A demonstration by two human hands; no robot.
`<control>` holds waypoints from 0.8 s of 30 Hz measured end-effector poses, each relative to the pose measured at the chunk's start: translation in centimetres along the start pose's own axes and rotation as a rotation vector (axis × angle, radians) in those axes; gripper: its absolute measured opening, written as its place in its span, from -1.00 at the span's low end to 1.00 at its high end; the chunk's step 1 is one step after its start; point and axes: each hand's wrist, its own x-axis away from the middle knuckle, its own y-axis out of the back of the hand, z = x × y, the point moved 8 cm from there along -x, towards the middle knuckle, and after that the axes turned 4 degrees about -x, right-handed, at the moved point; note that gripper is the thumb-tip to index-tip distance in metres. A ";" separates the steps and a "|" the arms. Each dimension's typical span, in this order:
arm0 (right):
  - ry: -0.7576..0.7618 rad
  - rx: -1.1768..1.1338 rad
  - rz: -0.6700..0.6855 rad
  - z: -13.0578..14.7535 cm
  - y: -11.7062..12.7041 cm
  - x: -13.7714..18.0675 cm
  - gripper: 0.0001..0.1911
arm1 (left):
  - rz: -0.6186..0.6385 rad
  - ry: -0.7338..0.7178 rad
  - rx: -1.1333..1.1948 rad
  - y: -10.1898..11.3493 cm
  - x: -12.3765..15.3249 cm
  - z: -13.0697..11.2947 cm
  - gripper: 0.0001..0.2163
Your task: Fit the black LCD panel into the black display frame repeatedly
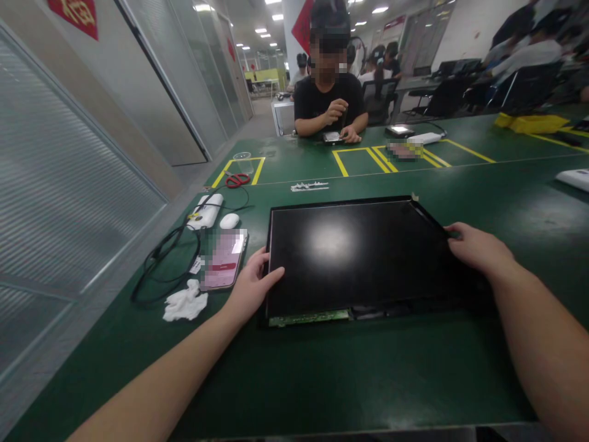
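A black display panel (350,264) lies screen up on the green table, light glaring off its upper middle. Along its near edge a strip of green circuit board (308,317) is exposed. My left hand (255,279) grips the panel's left edge, thumb on top of the screen and fingers around the side. At the opposite edge, my right hand (478,245) holds the frame near the far right corner, its fingertips partly hidden behind the edge. Both hands are closed on the panel.
Left of the panel are a phone (225,261), crumpled tissue (186,301), a white earbud case (229,221), a white power bank (206,212), black cable (156,264) and red scissors (238,180). Small white pieces (309,186) lie beyond the panel. A person (329,98) sits opposite.
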 end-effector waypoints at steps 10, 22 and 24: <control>0.031 -0.142 -0.058 0.7 0.5 2.2 -0.44 | 0.044 0.029 -0.247 0.0 0.2 -0.1 -0.47; 0.061 -0.244 -0.075 0.3 0.7 2.4 -0.46 | 0.052 -0.012 -0.208 0.3 0.2 0.4 -0.52; 0.066 -0.234 -0.080 0.4 0.7 2.5 -0.46 | 0.058 -0.004 -0.182 0.4 0.1 0.7 -0.50</control>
